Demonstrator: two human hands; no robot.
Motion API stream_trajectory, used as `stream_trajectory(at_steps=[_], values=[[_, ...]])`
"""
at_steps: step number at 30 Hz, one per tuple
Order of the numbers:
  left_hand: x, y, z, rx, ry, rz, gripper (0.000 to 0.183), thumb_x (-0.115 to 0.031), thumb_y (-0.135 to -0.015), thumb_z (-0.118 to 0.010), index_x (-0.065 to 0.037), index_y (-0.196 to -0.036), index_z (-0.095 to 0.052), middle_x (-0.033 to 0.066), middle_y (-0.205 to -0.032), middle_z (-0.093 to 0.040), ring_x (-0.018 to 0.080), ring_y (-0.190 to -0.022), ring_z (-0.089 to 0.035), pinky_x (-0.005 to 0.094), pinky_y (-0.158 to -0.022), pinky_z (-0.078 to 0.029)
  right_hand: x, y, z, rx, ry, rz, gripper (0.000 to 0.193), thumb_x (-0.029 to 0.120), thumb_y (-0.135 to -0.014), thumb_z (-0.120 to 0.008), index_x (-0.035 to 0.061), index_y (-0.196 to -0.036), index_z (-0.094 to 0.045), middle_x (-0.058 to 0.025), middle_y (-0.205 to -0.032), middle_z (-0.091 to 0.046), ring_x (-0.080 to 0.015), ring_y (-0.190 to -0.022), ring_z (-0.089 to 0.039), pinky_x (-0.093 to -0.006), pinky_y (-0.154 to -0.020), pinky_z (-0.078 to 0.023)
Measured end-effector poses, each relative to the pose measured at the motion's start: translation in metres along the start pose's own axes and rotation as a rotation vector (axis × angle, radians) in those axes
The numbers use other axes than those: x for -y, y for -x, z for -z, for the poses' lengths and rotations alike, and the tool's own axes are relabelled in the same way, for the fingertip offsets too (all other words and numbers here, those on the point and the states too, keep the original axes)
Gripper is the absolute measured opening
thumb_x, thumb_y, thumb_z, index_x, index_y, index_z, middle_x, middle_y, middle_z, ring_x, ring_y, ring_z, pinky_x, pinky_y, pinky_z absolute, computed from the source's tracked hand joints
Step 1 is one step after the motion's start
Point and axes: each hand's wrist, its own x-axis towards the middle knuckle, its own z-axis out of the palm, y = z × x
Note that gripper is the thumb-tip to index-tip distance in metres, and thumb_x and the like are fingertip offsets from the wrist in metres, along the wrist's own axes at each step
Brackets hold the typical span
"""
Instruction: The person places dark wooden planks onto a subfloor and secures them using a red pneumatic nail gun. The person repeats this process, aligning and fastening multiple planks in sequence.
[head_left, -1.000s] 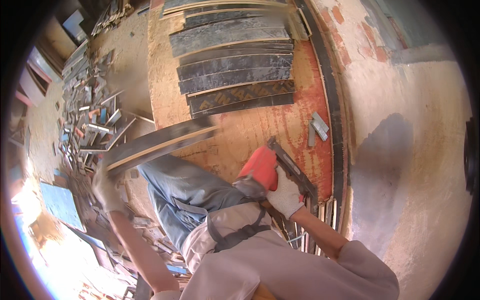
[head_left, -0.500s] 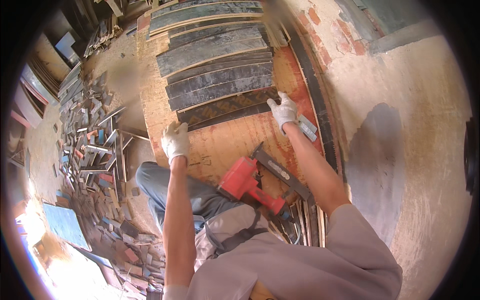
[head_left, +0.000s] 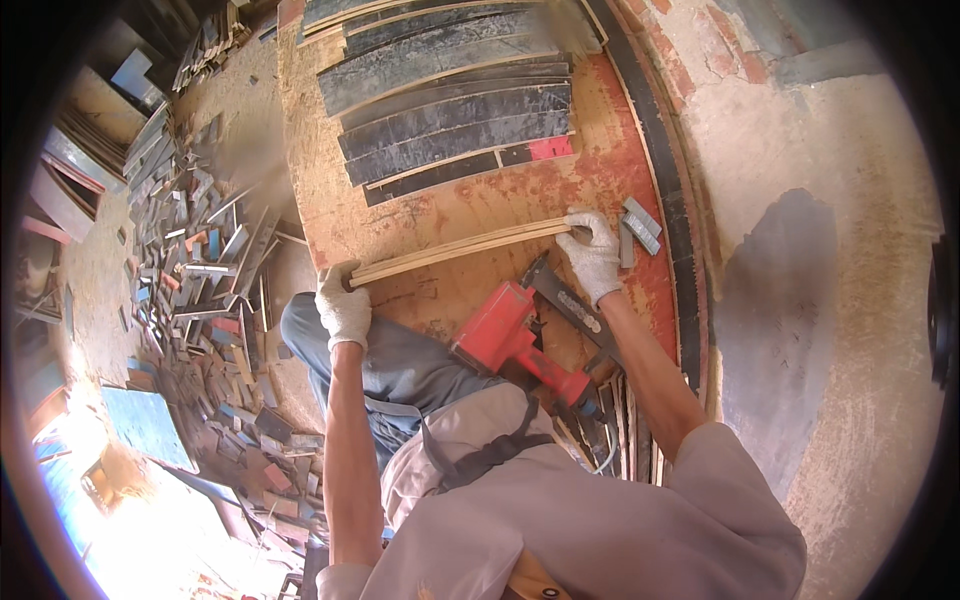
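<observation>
Between my gloved hands a pair or so of thin plywood strips [head_left: 460,246] stand on edge, pale layered sides up; their exact count is hard to tell. My left hand [head_left: 343,306] is closed round the left end, and my right hand [head_left: 593,256] pinches the right end. Just below lies a red nail gun [head_left: 497,322] with a black magazine, close to my right forearm and lap. Beyond the strips, dark-faced boards [head_left: 455,130] lie in overlapping rows on the wooden worktop [head_left: 440,215].
Metal staple strips [head_left: 641,228] rest beside my right hand. A dark rail [head_left: 672,200] borders the worktop along the plastered wall [head_left: 835,300]. Scrap wood offcuts [head_left: 215,285] cover the floor on the left. More narrow strips [head_left: 630,430] stand beneath the gun.
My hands have taken the nearest dark strips off the row, drawn them toward me and turned them on edge. A board with a red end now shows at the row's near side.
</observation>
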Motion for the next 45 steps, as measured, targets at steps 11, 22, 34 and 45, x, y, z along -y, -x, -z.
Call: stream_trajectory(at_steps=[11,22,34,45], values=[[-0.023,0.006,-0.003,-0.082,0.142,0.238,0.033,-0.018,-0.087,-0.083,0.000,-0.114,-0.080,0.0150,-0.107,-0.079,0.0223,-0.099,-0.074,0.0338,-0.093,-0.055,0.021,0.024,-0.009,-0.095,-0.150,-0.325,0.053,-0.003,-0.087,-0.079,0.0057,-0.137,-0.064,-0.0162,-0.133,-0.069,-0.0239,-0.118,-0.070,-0.0353,-0.100,-0.058],[-0.016,0.012,0.000,-0.115,0.136,0.202,0.031,-0.018,-0.088,-0.083,0.000,-0.112,-0.080,0.0131,-0.103,-0.080,0.0197,-0.097,-0.074,0.0332,-0.090,-0.056,0.025,-0.031,0.029,0.294,-0.253,-0.638,0.031,0.020,-0.100,-0.072,0.0048,-0.127,-0.075,-0.0016,-0.107,-0.075,-0.0113,-0.095,-0.066,-0.0260,-0.080,-0.053],[-0.021,0.016,-0.006,-0.190,0.076,0.257,0.039,-0.025,-0.083,-0.088,0.001,-0.110,-0.078,0.0162,-0.101,-0.079,0.0240,-0.094,-0.074,0.0356,-0.089,-0.056,0.060,-0.061,0.007,0.258,-0.343,-0.579,0.027,0.022,-0.101,-0.073,-0.0032,-0.109,-0.069,-0.0094,-0.093,-0.075,-0.0164,-0.080,-0.074,-0.0286,-0.067,-0.056],[-0.019,0.010,-0.007,-0.206,-0.051,0.308,0.034,-0.029,-0.085,-0.086,0.003,-0.084,-0.076,0.0154,-0.076,-0.075,0.0228,-0.070,-0.070,0.0392,-0.071,-0.056,0.036,-0.003,0.057,0.126,-0.421,-0.611,0.021,0.012,-0.105,-0.065,-0.0013,-0.121,-0.070,-0.0059,-0.098,-0.074,-0.0117,-0.076,-0.071,-0.0245,-0.063,-0.058]])
